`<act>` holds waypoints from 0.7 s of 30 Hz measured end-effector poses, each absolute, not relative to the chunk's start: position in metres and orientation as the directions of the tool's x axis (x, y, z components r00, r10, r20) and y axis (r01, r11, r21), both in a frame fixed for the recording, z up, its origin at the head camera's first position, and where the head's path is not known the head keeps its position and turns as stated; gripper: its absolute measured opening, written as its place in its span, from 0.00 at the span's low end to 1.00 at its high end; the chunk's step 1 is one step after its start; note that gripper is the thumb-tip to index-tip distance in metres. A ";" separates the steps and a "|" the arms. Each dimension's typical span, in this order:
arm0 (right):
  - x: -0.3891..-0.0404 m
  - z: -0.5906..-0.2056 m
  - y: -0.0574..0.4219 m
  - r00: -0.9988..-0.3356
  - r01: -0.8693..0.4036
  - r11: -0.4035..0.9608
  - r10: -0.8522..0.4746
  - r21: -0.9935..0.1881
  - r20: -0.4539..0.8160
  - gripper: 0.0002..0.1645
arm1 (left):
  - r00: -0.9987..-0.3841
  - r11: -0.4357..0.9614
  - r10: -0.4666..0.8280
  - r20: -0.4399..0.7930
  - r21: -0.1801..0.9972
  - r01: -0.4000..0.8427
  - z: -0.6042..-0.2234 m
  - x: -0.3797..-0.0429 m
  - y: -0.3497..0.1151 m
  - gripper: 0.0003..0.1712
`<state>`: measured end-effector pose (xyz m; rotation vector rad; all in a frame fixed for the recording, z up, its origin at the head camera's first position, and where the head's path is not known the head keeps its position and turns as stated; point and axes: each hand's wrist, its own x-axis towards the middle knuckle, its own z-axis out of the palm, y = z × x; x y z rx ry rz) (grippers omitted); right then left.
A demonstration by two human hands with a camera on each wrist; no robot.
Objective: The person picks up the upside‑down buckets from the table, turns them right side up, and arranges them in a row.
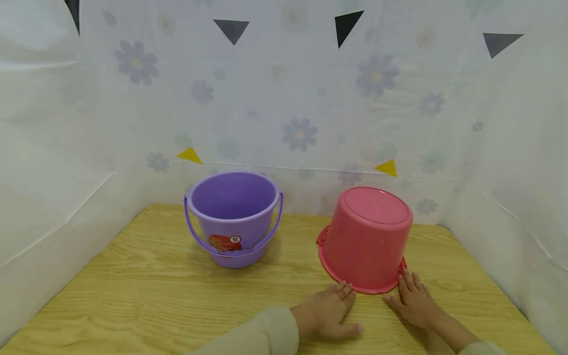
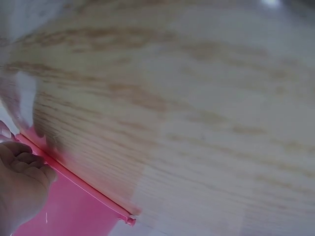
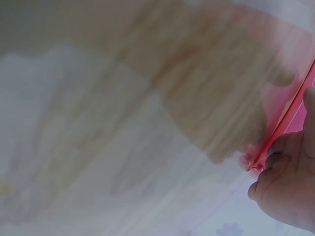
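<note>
An upside-down pinkish-red bucket point(image 1: 370, 246) stands on its rim on the right half of the table. My left hand point(image 1: 329, 311) lies low at its near side, fingertips at the rim and thumb spread to the right. At the rim's right side, beside the handle joint, is my right hand point(image 1: 416, 301) with its fingers extended. Both wrist views show the rim close by the fingers of the left hand point(image 2: 24, 184) and the right hand point(image 3: 290, 182). The bucket's handle is mostly hidden behind it.
A purple bucket point(image 1: 235, 227) stands upright to the left, its handle hanging down in front near a red label. Beneath everything is a wood-grain table point(image 1: 146, 291). White sheeting with flowers and triangles point(image 1: 299, 98) walls the back and sides.
</note>
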<state>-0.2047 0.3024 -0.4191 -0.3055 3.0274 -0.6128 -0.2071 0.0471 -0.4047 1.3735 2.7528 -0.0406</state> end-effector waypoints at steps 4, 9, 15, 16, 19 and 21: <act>-0.206 -0.419 0.304 -0.980 -0.186 0.905 -0.200 -0.384 0.003 0.49 | -0.599 0.600 0.799 -0.061 0.007 0.800 -0.406 -0.206 0.048 0.43; -0.209 -0.423 0.307 -0.979 -0.192 0.899 -0.203 -0.394 0.013 0.49 | -0.593 0.594 0.802 -0.066 -0.012 0.804 -0.404 -0.203 0.049 0.43; -0.210 -0.423 0.308 -0.979 -0.191 0.897 -0.205 -0.398 0.007 0.50 | -0.583 0.587 0.806 -0.102 0.003 0.810 -0.404 -0.203 0.052 0.42; -0.211 -0.422 0.308 -0.979 -0.190 0.897 -0.205 -0.398 0.004 0.50 | -0.582 0.585 0.807 -0.101 0.003 0.811 -0.404 -0.203 0.052 0.42; -0.212 -0.422 0.308 -0.979 -0.180 0.893 -0.203 -0.413 -0.013 0.50 | -0.577 0.580 0.812 -0.088 0.016 0.814 -0.405 -0.201 0.052 0.42; -0.212 -0.421 0.308 -0.979 -0.175 0.892 -0.202 -0.416 -0.021 0.51 | -0.574 0.577 0.815 -0.076 0.016 0.817 -0.405 -0.200 0.052 0.43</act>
